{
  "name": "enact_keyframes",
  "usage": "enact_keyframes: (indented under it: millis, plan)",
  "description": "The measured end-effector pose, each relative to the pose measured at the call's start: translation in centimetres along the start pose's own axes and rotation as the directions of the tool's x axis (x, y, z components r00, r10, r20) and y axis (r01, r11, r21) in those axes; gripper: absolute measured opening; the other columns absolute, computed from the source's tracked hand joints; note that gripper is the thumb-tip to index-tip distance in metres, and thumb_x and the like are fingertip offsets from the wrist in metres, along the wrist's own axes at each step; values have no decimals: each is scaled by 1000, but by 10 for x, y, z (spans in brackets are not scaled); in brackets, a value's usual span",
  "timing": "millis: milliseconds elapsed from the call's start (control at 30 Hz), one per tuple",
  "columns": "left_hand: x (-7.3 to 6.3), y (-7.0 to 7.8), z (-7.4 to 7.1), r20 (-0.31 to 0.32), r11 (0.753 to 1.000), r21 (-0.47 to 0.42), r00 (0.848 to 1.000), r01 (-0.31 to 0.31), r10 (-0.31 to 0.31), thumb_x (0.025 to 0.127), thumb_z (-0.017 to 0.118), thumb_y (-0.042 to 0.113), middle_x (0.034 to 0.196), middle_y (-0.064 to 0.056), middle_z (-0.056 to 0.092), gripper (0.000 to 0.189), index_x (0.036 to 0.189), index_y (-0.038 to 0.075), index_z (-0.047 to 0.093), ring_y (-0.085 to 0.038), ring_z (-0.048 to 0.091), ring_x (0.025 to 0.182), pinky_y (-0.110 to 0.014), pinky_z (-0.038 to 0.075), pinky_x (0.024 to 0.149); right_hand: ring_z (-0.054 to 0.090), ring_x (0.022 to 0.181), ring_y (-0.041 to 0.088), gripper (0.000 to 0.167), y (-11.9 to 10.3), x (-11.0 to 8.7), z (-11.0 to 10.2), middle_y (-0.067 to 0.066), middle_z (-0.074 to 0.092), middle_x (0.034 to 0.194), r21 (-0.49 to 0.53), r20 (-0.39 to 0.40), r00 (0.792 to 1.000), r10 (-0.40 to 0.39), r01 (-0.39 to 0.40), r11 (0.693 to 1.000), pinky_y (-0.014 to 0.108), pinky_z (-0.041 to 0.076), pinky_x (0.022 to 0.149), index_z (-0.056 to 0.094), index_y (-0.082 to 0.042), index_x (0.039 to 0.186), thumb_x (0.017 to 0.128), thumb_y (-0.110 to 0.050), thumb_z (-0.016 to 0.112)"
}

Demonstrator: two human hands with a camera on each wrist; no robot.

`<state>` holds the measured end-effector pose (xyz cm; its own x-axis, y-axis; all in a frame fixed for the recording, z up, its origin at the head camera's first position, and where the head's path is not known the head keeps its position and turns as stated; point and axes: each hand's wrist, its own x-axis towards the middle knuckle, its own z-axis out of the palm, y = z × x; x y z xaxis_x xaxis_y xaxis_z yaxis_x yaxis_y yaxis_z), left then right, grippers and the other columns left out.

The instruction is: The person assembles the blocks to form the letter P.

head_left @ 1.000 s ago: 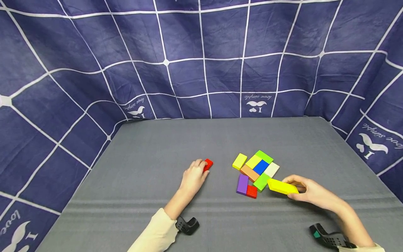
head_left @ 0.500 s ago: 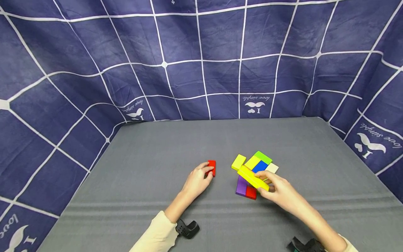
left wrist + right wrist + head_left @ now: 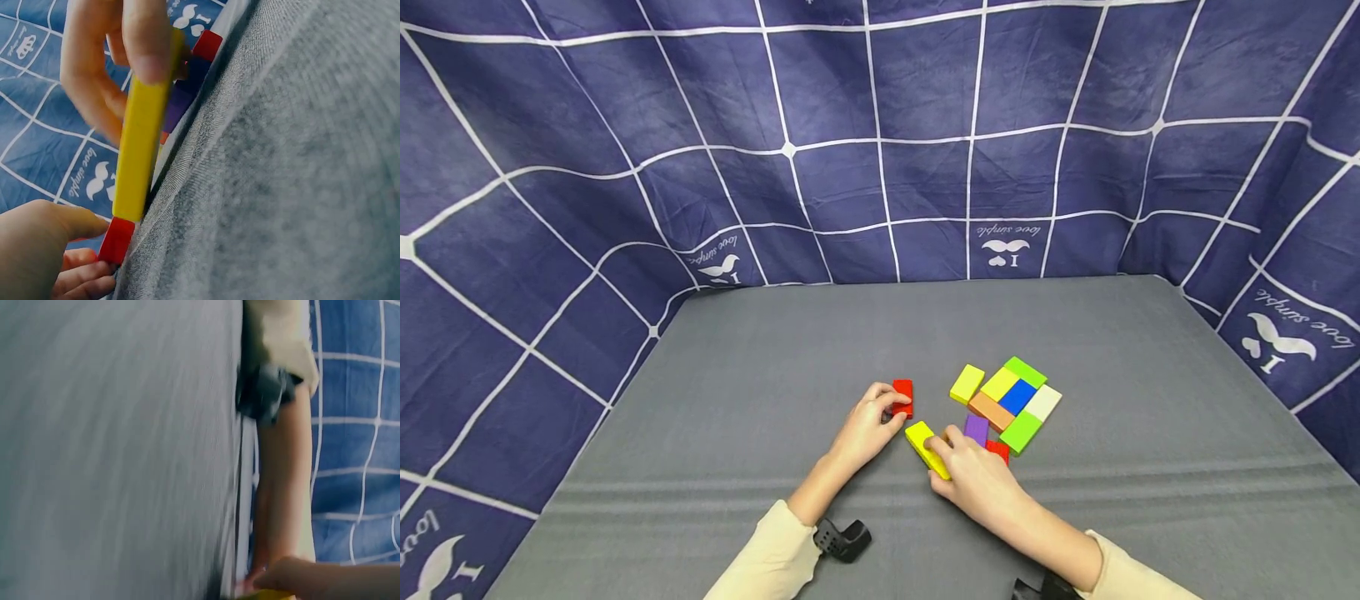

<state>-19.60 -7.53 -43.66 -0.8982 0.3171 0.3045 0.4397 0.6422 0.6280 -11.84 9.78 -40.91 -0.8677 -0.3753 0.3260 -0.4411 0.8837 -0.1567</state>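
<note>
My left hand (image 3: pixel 863 427) pinches a small red block (image 3: pixel 903 398) that lies flat on the grey cloth, thumb and fingers at its near side. A longer yellow block (image 3: pixel 928 450) is gripped by my right hand (image 3: pixel 981 482), which has it between thumb and fingers just in front of the red one. Seen from the left wrist, the end of the yellow block (image 3: pixel 132 159) meets or overlaps the red block (image 3: pixel 117 240). In the right wrist view, only a sliver of yellow block (image 3: pixel 274 594) shows at the bottom edge.
Right of the hands lies a flat cluster of blocks: purple (image 3: pixel 976 428), orange (image 3: pixel 992 411), blue (image 3: pixel 1018 397), white (image 3: pixel 1043 403), and several green and yellow ones. A second red block (image 3: pixel 997 450) is partly behind my right hand. A blue gridded curtain (image 3: pixel 880 167) surrounds the table.
My right hand has carried the yellow block leftward across the cluster to beside the left hand. The red block under my left hand has turned and shifted slightly right.
</note>
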Motion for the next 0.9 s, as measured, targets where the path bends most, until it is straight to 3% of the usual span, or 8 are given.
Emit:
enact_keyframes:
  millis: [133, 267, 333, 400, 500, 567, 767, 900]
  plan:
    - [0, -2, 1, 16, 997, -64, 998, -51, 52, 83, 63, 10, 104, -4, 53, 17, 100, 9, 67, -11, 55, 77, -19, 49, 69, 44, 55, 10, 39, -13, 3, 10, 5, 49, 90, 22, 61, 998, -5, 4, 1000, 21, 34, 40, 57, -14, 101, 71, -31, 73]
    - [0, -4, 2, 46, 990, -98, 993, -100, 105, 84, 63, 10, 100, -4, 52, 15, 98, 9, 67, -12, 54, 77, -20, 49, 71, 45, 59, 11, 42, -15, 9, 14, 4, 47, 89, 196, 203, 979, 18, -59, 979, 21, 36, 46, 55, -12, 108, 77, -38, 68]
    - [0, -6, 2, 65, 989, -103, 991, -106, 113, 84, 63, 12, 96, -3, 51, 14, 97, 11, 66, -11, 51, 75, -19, 46, 69, 45, 64, 11, 36, -11, 14, 15, 3, 47, 88, 310, 259, 965, 46, -128, 942, 21, 36, 51, 54, -11, 106, 83, -38, 62]
    - [1, -8, 0, 85, 990, -106, 991, -97, 106, 83, 64, 15, 91, -2, 50, 13, 96, 13, 65, -10, 47, 72, -18, 43, 66, 45, 68, 11, 24, -6, 21, 18, 1, 48, 85, 429, 282, 956, 88, -207, 879, 21, 36, 55, 52, -11, 100, 89, -32, 55]
    - [0, -9, -5, 126, 993, -95, 989, -71, 83, 82, 66, 21, 85, 0, 47, 15, 94, 14, 61, -8, 42, 70, -16, 39, 62, 46, 74, 11, 11, 2, 29, 24, 1, 49, 85, 552, 269, 951, 153, -283, 785, 21, 37, 62, 49, -11, 96, 94, -21, 47]
    - [0, -8, -10, 172, 997, -62, 983, -56, 66, 80, 68, 28, 83, 0, 45, 21, 92, 15, 57, -8, 41, 69, -16, 36, 60, 46, 76, 11, 8, 5, 33, 28, 2, 49, 86, 580, 253, 948, 195, -310, 753, 20, 38, 63, 49, -10, 96, 93, -16, 46]
    - [-4, 5, -23, 364, 998, 61, 931, -31, 7, 75, 70, 41, 80, 3, 43, 40, 93, 13, 47, -9, 42, 72, -19, 34, 61, 49, 75, 15, 10, 12, 42, 37, 6, 48, 92, 501, 198, 940, 279, -342, 795, 26, 41, 63, 48, -10, 101, 92, -12, 47]
    - [-4, 11, -26, 419, 999, 50, 907, 20, -39, 75, 72, 36, 77, 0, 47, 44, 99, 10, 47, -11, 43, 68, -20, 36, 59, 55, 81, 21, 18, 17, 50, 35, 11, 50, 102, 472, 172, 940, 295, -341, 813, 34, 46, 68, 48, -9, 108, 90, -10, 50]
